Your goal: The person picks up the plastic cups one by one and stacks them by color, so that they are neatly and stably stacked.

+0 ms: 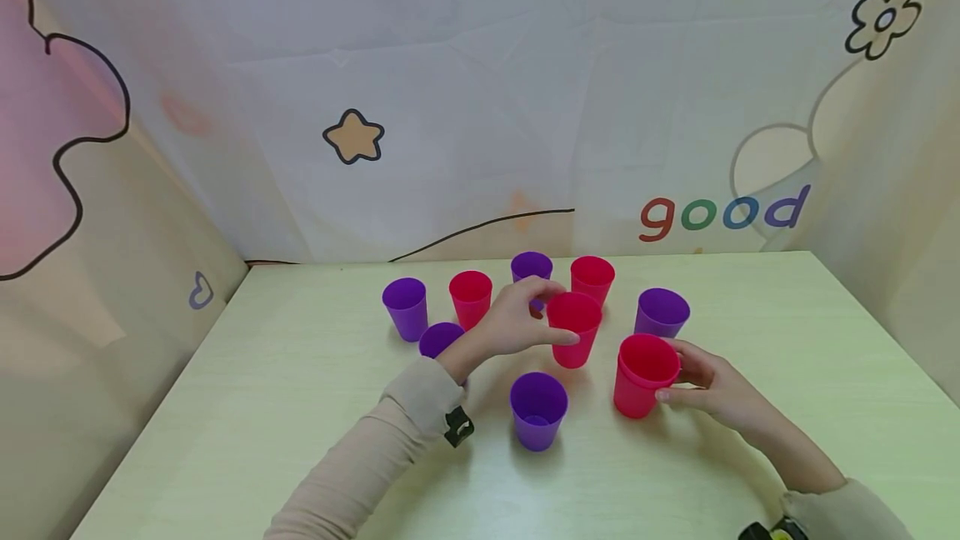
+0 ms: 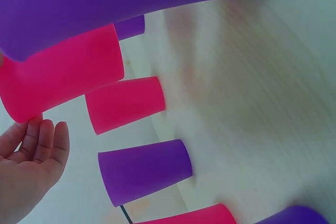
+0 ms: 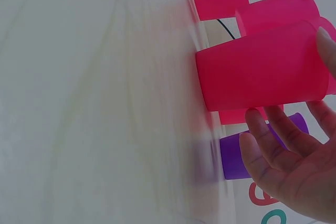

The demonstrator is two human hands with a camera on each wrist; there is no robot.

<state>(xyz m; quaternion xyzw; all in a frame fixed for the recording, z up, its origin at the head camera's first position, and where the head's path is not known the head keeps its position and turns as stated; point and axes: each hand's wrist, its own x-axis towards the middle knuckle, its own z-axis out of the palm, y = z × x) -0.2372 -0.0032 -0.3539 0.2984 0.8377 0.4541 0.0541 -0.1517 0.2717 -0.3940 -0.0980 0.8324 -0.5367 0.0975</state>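
Note:
My left hand [image 1: 517, 317] holds a red plastic cup [image 1: 576, 336] near its rim, thumb on the near side and fingers behind. In the right wrist view that cup [image 3: 278, 15] hangs a little above the table. On the right, my right hand [image 1: 716, 386] grips a nested pair of red cups [image 1: 637, 390], upright with two rims showing one inside the other; their base is at the tabletop in the right wrist view. A purple cup [image 1: 538, 411] stands upright between my arms. Another purple cup [image 1: 438, 342] is partly hidden by my left forearm.
Behind my hands stand purple cups at the left [image 1: 407, 311], the back [image 1: 531, 265] and the right [image 1: 662, 312]. Two single red cups, left [image 1: 471, 298] and right [image 1: 594, 277], stand among them. The pale table [image 1: 247, 407] ends at a printed cloth backdrop [image 1: 465, 148].

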